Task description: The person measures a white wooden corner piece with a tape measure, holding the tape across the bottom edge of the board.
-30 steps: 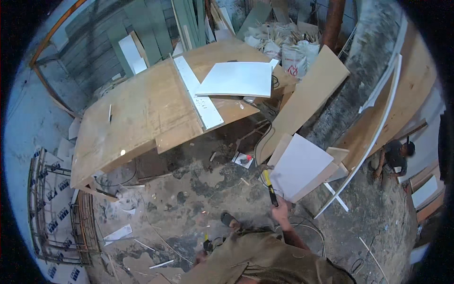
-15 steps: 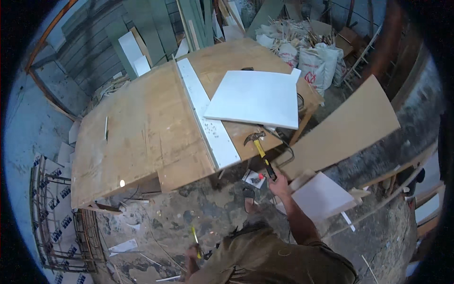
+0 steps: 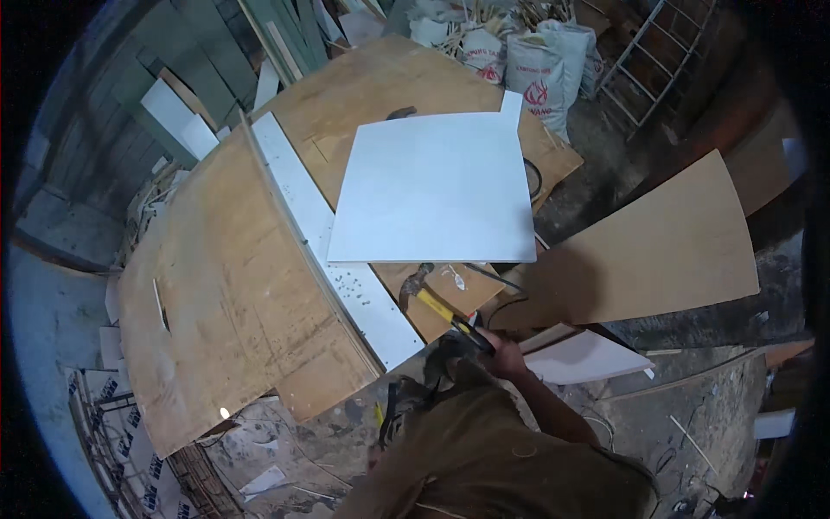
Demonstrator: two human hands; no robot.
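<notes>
My right hand (image 3: 508, 356) is wrapped round the dark grip of a claw hammer (image 3: 441, 310), whose yellow shaft points up and left. Its metal head is over the near right edge of the wooden worktable (image 3: 233, 285). Low beside my body, my left hand (image 3: 374, 456) is mostly hidden and dim. A thin yellow tool (image 3: 379, 413) sticks up from it; its exact kind does not show. Beyond the hammer, a large white panel (image 3: 437, 190) lies over a long white strip board (image 3: 350, 290) scattered with small dark bits, perhaps nails or screws.
A wooden straightedge runs along the strip board. To the right are a tan sheet (image 3: 666, 246) and a pale panel (image 3: 588, 356). White sacks (image 3: 536, 73) of scraps and a ladder (image 3: 653, 56) stand at the back. Offcuts litter the floor.
My view has shifted, and I am closer to the table. The hammer has swung from nearly upright to a leftward slant. My left hand has become more hidden beside my body.
</notes>
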